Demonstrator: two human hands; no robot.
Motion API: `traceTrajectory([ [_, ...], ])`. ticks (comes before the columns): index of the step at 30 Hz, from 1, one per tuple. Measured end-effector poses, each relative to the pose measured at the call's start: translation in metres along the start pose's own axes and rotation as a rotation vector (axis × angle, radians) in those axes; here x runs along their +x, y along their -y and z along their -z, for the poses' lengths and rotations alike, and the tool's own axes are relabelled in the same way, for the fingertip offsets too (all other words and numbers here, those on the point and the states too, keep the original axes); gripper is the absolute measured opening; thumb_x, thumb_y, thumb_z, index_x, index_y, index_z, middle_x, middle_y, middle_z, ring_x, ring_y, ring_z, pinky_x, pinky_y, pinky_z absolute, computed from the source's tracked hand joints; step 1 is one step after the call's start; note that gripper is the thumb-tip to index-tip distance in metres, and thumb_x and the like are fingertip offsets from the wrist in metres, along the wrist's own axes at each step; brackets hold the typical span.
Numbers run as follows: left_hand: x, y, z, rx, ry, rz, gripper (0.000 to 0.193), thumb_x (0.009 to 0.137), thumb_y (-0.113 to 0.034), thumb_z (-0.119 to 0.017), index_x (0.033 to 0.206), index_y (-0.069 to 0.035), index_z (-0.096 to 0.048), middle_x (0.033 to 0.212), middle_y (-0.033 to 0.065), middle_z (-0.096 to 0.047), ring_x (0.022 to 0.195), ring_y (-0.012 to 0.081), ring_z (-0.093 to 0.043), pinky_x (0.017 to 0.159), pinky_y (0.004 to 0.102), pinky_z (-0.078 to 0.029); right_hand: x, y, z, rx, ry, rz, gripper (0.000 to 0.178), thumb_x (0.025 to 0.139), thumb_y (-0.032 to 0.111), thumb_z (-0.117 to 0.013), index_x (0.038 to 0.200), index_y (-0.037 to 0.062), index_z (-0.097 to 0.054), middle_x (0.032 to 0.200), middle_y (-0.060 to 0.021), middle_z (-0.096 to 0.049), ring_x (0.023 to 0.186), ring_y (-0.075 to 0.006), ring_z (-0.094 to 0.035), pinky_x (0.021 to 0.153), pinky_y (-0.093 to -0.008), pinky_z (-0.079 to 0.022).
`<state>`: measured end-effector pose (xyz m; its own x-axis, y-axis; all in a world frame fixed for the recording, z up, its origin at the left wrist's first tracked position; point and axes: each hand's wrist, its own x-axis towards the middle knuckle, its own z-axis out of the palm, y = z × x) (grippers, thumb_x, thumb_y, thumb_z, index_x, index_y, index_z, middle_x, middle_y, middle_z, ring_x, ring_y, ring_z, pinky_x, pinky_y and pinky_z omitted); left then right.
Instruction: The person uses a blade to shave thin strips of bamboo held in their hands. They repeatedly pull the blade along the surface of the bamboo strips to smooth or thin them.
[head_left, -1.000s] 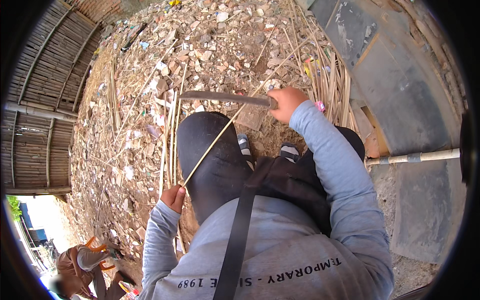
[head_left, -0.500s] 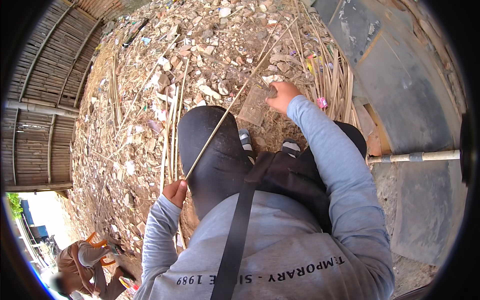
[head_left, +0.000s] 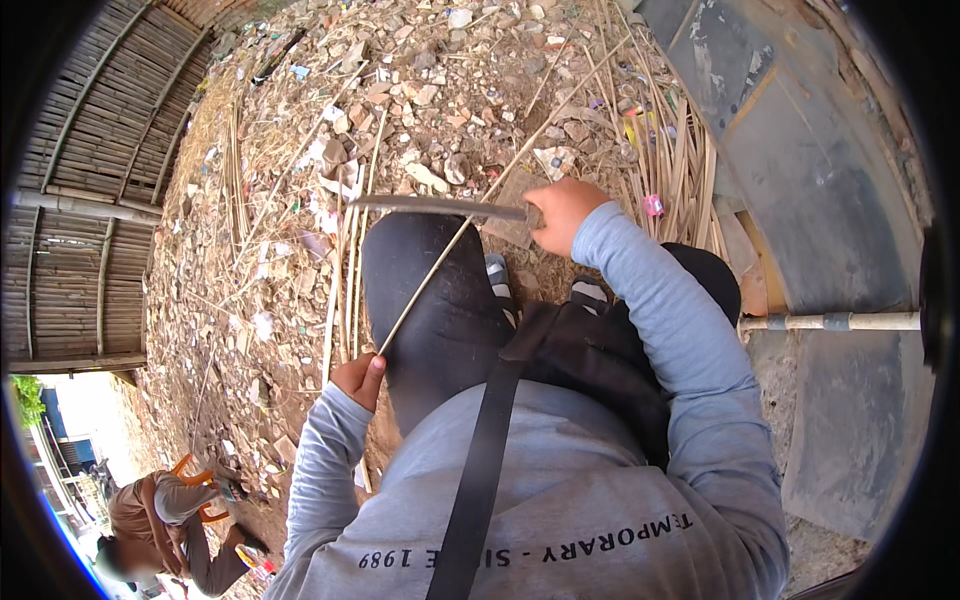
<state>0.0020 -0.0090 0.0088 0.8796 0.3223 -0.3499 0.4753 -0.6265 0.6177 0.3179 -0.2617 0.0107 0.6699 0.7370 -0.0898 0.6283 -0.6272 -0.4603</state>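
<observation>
My left hand (head_left: 360, 382) is closed on the near end of a long, thin bamboo strip (head_left: 428, 275), thumb on top. The strip slants up to the right, across my left knee and away over the ground. My right hand (head_left: 570, 212) grips the handle of a machete (head_left: 425, 206). Its long, dark blade points left and crosses the strip just beyond my knee; whether the two touch I cannot tell. Below my right hand a flat, brownish board (head_left: 508, 233) lies on the ground, partly hidden by the blade and hand.
Split bamboo strips (head_left: 682, 170) lie in a bundle ahead to the right, with more strips (head_left: 348, 270) along my left. Stones and litter cover the ground. Dark panels (head_left: 790, 190) stand at the right. At lower left another person (head_left: 165, 515) sits on an orange chair.
The machete blade, smeared and angled away beyond the strip before, now lies nearly level across the strip. My right hand has moved slightly nearer; the left hand keeps its hold.
</observation>
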Motion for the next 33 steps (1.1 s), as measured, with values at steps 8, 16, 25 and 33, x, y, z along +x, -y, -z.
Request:
traceTrajectory([
  [8,0.012,0.002,-0.005,-0.075,0.060,0.040,0.056,0.099,-0.050,-0.042,0.075,0.000,-0.051,0.060,0.0018,-0.043,0.059,0.0144,-0.040,0.056,0.0331,-0.037,0.011,-0.027,-0.003,0.055,-0.093,-0.094,0.036,0.073,0.027,-0.069,0.104,0.0086,-0.067,0.079,-0.0181,-0.066,0.079,-0.0362,-0.065,0.076,-0.0444,-0.052],
  [16,0.013,-0.009,0.001,-0.006,0.049,0.010,0.054,0.099,-0.046,-0.043,0.076,0.002,-0.052,0.058,0.0162,-0.048,0.054,0.0254,-0.046,0.056,0.0396,-0.040,0.016,-0.030,-0.010,0.020,0.085,-0.004,0.040,0.071,0.028,-0.067,0.106,0.0067,-0.067,0.085,-0.0193,-0.068,0.083,-0.0358,-0.066,0.078,-0.0430,-0.053],
  [25,0.013,-0.015,0.002,0.106,0.027,-0.032,0.056,0.098,-0.049,-0.042,0.078,0.002,-0.055,0.058,0.0154,-0.050,0.053,0.0243,-0.048,0.056,0.0392,-0.042,0.017,-0.035,-0.018,0.029,0.113,-0.056,0.031,0.077,0.031,-0.072,0.097,0.0077,-0.067,0.087,-0.0168,-0.068,0.086,-0.0350,-0.065,0.080,-0.0437,-0.051],
  [33,0.011,-0.018,0.014,-0.051,0.104,0.042,0.050,0.100,-0.044,-0.045,0.076,0.000,-0.054,0.058,0.0070,-0.048,0.057,0.0154,-0.046,0.055,0.0336,-0.040,0.004,-0.030,-0.005,0.023,0.027,-0.109,0.031,0.078,0.032,-0.070,0.095,0.0059,-0.066,0.088,-0.0176,-0.067,0.086,-0.0344,-0.065,0.078,-0.0415,-0.052],
])
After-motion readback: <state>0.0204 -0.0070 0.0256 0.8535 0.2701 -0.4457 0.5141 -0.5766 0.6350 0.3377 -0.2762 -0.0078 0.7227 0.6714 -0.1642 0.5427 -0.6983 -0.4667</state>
